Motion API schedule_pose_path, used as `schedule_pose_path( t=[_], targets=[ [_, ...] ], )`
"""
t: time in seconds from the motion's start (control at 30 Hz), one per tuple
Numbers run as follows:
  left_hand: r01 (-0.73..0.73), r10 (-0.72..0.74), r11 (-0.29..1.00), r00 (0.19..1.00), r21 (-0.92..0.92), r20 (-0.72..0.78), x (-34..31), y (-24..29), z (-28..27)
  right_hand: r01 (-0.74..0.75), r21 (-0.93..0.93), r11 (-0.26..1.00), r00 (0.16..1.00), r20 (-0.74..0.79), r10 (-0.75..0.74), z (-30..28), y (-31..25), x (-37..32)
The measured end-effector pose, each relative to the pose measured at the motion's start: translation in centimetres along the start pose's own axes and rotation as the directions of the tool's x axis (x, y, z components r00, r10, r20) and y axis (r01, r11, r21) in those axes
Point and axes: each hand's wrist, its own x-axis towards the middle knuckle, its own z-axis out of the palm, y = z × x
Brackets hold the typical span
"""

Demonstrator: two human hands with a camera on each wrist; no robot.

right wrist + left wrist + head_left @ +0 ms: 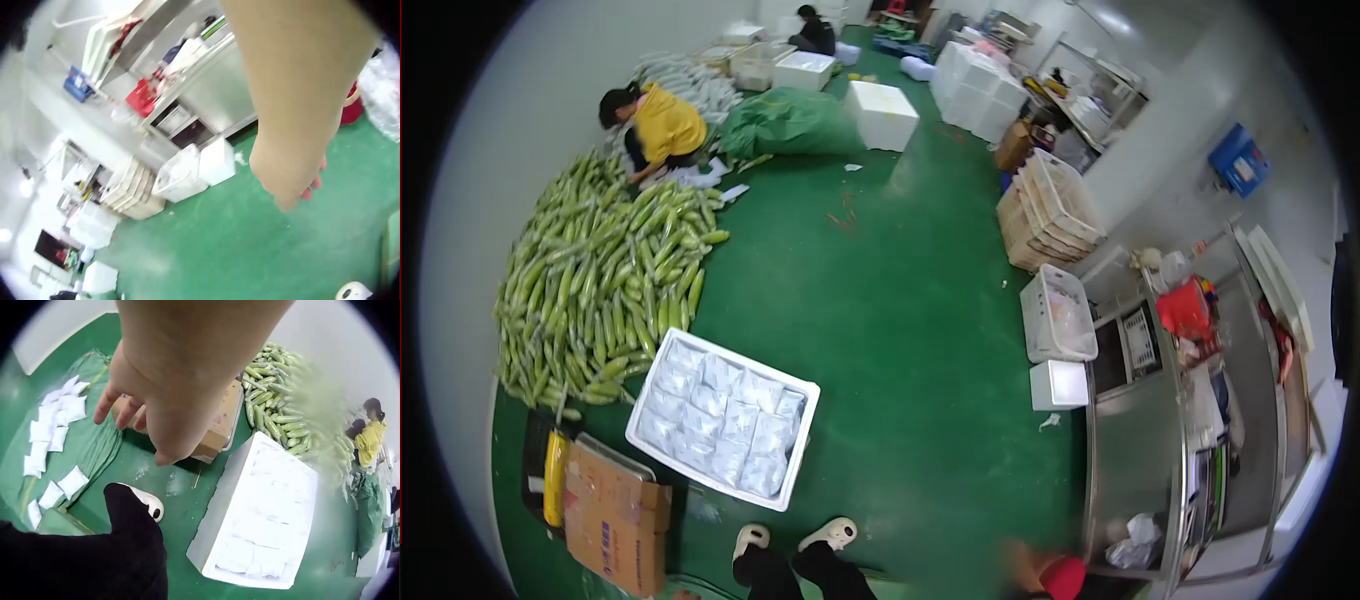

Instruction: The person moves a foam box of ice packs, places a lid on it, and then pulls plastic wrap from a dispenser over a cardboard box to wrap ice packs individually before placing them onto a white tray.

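In the left wrist view my left hand (153,406) hangs with loose fingers, holding nothing, and overlaps a brown carton (222,425). A white foam box (219,503) stands nearby on the floor; in the head view, rows of pale packets (720,410) fill it. More white packets (59,415) lie on a green sheet (94,444) by my feet. My right hand (290,178) hangs over the green floor in the right wrist view, fingers loosely curled and mostly hidden behind the wrist. No object shows in it. A blurred hand appears at the head view's bottom edge, beside something red (1062,578).
A large heap of wrapped green vegetables (600,280) lies along the left wall, where a person in yellow (668,125) crouches. Plastic crates (1050,215), a small white box (1058,385) and a metal shelf unit (1135,450) line the right side.
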Motion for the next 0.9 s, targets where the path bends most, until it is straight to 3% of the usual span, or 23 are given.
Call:
schedule_pose_path(
  t=[0.03, 0.07, 0.1, 0.13, 0.2, 0.23, 0.3, 0.37, 0.47, 0.57, 0.63, 0.7, 0.73, 0.83, 0.9],
  targets=[
    [-0.023, 0.022, 1.0, 0.998, -0.008, -0.052, 0.2, 0.4, 2.0, 0.031, 0.139, 0.99, 0.999, 0.019, -0.035, -6.9, -9.2, 1.9],
    [-0.046, 0.045, 0.999, 0.994, -0.013, -0.104, 0.0, 1.1, 4.0, 0.037, 0.015, 0.999, 0.998, 0.042, -0.037, -6.5, -10.9, 6.8],
    [0.075, -0.095, 0.951, 0.994, -0.301, -0.051, -2.9, 3.9, 4.3, 0.11, -0.002, 0.994, 0.993, 0.033, -0.11, -7.7, -14.6, 10.0],
    [0.196, -0.233, 0.807, 0.973, -0.557, 0.004, -8.7, 9.8, 2.8, 0.187, -0.019, 0.982, 0.982, 0.035, -0.186, -8.6, -19.1, 12.7],
    [0.195, -0.238, 0.72, 0.971, -0.667, 0.027, -9.3, 12.0, 4.3, 0.385, 0.091, 0.919, 0.92, 0.039, -0.389, -9.4, -27.9, 16.9],
    [0.121, -0.19, 0.794, 0.98, -0.596, -0.055, -5.9, 9.3, 7.8, 0.436, 0.138, 0.889, 0.886, 0.108, -0.451, -9.3, -32.5, 17.9],
    [0.215, -0.269, 0.72, 0.963, -0.659, 0.02, -7.8, 13.8, 8.0, 0.534, 0.188, 0.825, 0.799, 0.209, -0.564, -9.7, -40.4, 19.3],
    [0.199, -0.254, 0.653, 0.967, -0.731, 0.036, -8.2, 17.3, 8.7, 0.63, 0.208, 0.748, 0.689, 0.294, -0.662, -9.5, -46.3, 20.3],
    [0.246, -0.303, 0.574, 0.95, -0.781, 0.077, -6.1, 21.4, 10.8, 0.809, 0.092, 0.581, 0.498, 0.418, -0.76, -9.0, -52.1, 23.0],
    [0.243, -0.292, 0.405, 0.948, -0.881, 0.128, -6.2, 27.6, 9.6, 0.885, 0.023, 0.466, 0.41, 0.439, -0.8, -9.0, -55.2, 26.1],
    [0.262, -0.322, 0.414, 0.938, -0.872, 0.129, -5.9, 31.2, 8.5, 0.833, 0.026, 0.553, 0.469, 0.498, -0.73, -7.9, -55.8, 29.3],
    [0.16, -0.348, 0.389, 0.937, -0.908, 0.016, -1.4, 32.4, 12.4, 0.801, -0.118, 0.586, 0.535, 0.579, -0.615, -6.8, -57.4, 30.9],
    [0.173, -0.382, 0.326, 0.923, -0.929, 0.038, -0.6, 33.6, 12.6, 0.784, -0.2, 0.588, 0.569, 0.61, -0.552, -5.9, -58.2, 31.8],
    [0.188, -0.475, 0.2, 0.877, -0.962, 0.073, 4.2, 36.3, 13.7, 0.79, -0.253, 0.558, 0.555, 0.683, -0.476, -0.4, -60.5, 35.1],
    [0.21, -0.54, 0.163, 0.837, -0.964, 0.09, 7.9, 37.1, 14.8, 0.886, -0.135, 0.444, 0.398, 0.711, -0.58, 5.5, -62.0, 36.7]
  ],
)
